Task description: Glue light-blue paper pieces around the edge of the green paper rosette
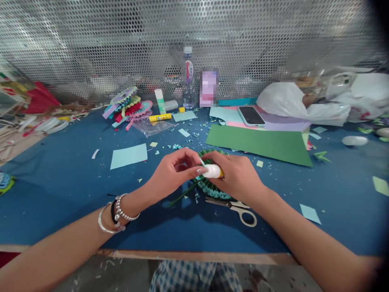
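My right hand (235, 172) is wrapped round a glue stick (212, 171) with a white end and a yellow part, held near the middle of the table. My left hand (179, 168) meets it from the left, thumb and fingers pinched on a small light blue paper piece (201, 161) at the white end. Beneath both hands lies a round pleated paper piece (215, 191) in green and light blue, partly hidden. A thin green strip (184, 194) reaches out to its lower left. Scissors (243, 211) with pale handles rest just below my right hand.
A green sheet (258, 144), a phone (251, 116) and coloured papers lie behind my right hand. A bottle (189, 81), glue sticks (160, 117) and pleated paper strips (129, 107) are at the back. A light blue sheet (129, 156) lies left; plastic bags (304, 105) sit back right.
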The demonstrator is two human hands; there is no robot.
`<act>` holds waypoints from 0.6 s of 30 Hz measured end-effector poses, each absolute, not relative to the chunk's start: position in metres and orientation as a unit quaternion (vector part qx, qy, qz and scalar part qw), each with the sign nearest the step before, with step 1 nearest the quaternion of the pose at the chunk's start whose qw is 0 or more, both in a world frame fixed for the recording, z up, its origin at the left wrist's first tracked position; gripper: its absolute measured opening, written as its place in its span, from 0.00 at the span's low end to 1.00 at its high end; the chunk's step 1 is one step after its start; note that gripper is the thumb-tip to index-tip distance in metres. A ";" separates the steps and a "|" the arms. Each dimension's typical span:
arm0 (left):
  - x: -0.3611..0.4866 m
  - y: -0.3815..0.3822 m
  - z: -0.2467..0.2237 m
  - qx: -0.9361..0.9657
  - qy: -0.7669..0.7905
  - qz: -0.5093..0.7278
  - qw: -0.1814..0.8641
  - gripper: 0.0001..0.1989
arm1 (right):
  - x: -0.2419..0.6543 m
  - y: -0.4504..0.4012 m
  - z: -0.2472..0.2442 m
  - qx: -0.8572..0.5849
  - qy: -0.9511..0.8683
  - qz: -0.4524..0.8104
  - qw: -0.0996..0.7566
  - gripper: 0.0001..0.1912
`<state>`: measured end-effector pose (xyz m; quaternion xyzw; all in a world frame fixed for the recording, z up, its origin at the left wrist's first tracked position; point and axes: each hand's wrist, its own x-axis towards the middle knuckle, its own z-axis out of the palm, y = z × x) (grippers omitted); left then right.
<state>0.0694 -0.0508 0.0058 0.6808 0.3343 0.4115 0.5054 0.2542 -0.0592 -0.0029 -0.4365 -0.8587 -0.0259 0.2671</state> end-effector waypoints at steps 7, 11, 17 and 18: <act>0.071 -0.049 0.002 0.660 0.352 0.391 0.536 0.15 | 0.256 -0.059 -0.008 -0.426 -0.868 -0.041 0.250 0.08; 0.069 -0.049 0.000 0.688 0.353 0.358 0.523 0.13 | 0.256 -0.060 -0.008 -0.407 -0.877 -0.056 0.250 0.10; 0.057 -0.050 -0.001 0.842 0.303 0.388 0.220 0.04 | 0.261 -0.055 -0.005 -0.416 -0.866 -0.078 0.268 0.10; 0.055 -0.048 -0.001 0.868 0.270 0.387 0.157 0.04 | 0.262 -0.054 -0.005 -0.419 -0.864 -0.080 0.268 0.10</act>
